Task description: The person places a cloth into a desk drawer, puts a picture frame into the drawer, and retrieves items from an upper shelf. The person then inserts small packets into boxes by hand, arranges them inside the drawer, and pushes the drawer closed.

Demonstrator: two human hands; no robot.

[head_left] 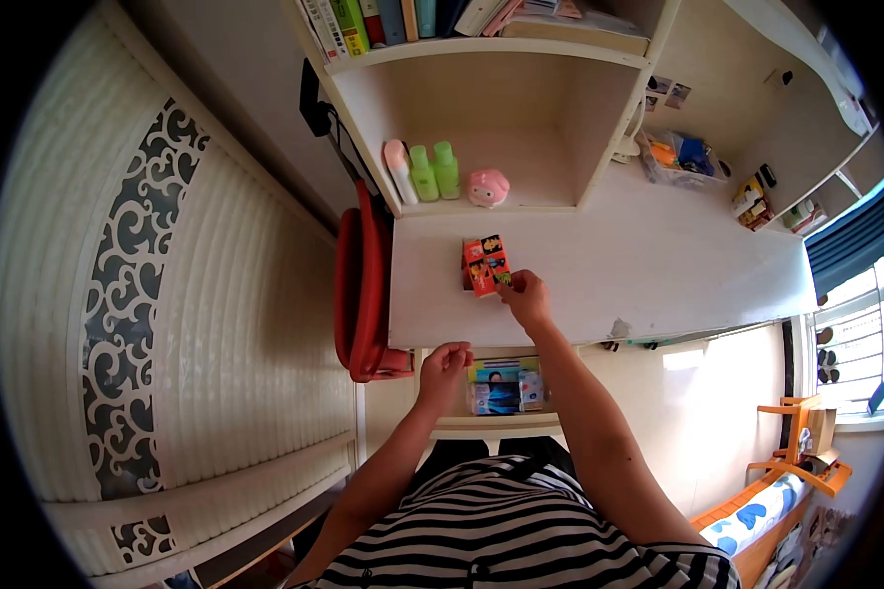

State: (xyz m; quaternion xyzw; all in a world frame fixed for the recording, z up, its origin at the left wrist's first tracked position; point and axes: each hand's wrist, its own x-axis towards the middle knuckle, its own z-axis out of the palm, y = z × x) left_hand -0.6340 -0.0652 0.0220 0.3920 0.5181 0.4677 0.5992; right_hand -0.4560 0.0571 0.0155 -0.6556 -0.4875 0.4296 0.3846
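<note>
Small red-orange cards or a thin box with cartoon figures [486, 263] lie on the white desk, a darker edge showing at their left side. My right hand [527, 297] pinches their lower right corner between thumb and fingers. Over the left side of an open drawer [496, 424], just below the desk edge, is my left hand [446, 371]. Its fingers are curled in, and no object shows in them. Inside the drawer sits a packet with a dark blue picture [499, 395], along with a pale patterned packet [531, 389].
On the shelf behind stand green bottles [433, 175], a white-and-pink bottle [400, 169] and a pink figurine [487, 187]. Books [363, 25] line the shelf above. A red folded chair [365, 285] stands left of the desk. A clear bin [682, 162] sits at the back right.
</note>
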